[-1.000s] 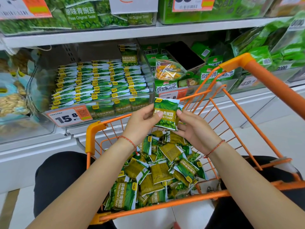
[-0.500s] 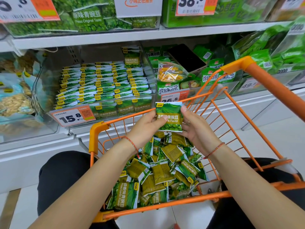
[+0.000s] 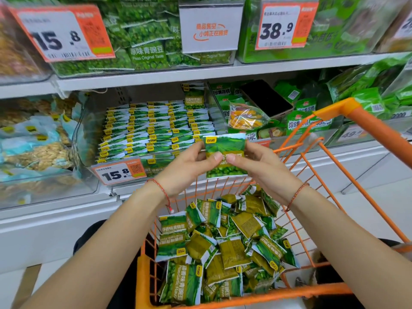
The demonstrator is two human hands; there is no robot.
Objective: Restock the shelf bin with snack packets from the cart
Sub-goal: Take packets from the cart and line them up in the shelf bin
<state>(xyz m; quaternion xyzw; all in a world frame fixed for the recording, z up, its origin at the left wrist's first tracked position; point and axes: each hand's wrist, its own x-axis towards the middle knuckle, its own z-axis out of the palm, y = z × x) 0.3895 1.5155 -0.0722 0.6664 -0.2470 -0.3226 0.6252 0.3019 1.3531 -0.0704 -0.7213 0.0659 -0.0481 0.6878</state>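
We hold one green packet (image 3: 225, 156) upright between both hands, above the far end of the cart (image 3: 365, 121) and just in front of the bin (image 3: 89, 152). Our left hand (image 3: 185, 170) pinches its left edge, thumb on the front and fingers curled behind; our right hand (image 3: 265, 168) pinches the right edge the same way — the two thumbs nearly meet across the packet's middle. A red cord bracelet sits on each wrist.

The bin holds neat rows of the same packets (image 3: 153, 128) standing on edge, with one more propped upright at the back right. A 15.8 tag (image 3: 120, 173) hangs on its front lip.

Below our hands, loose packets (image 3: 223, 246) lie heaped in the orange wire cart — some face up, some showing their olive backs. In the next bin to the right, a dark phone (image 3: 266, 98) rests on green bags beside a clear pouch of orange pieces.
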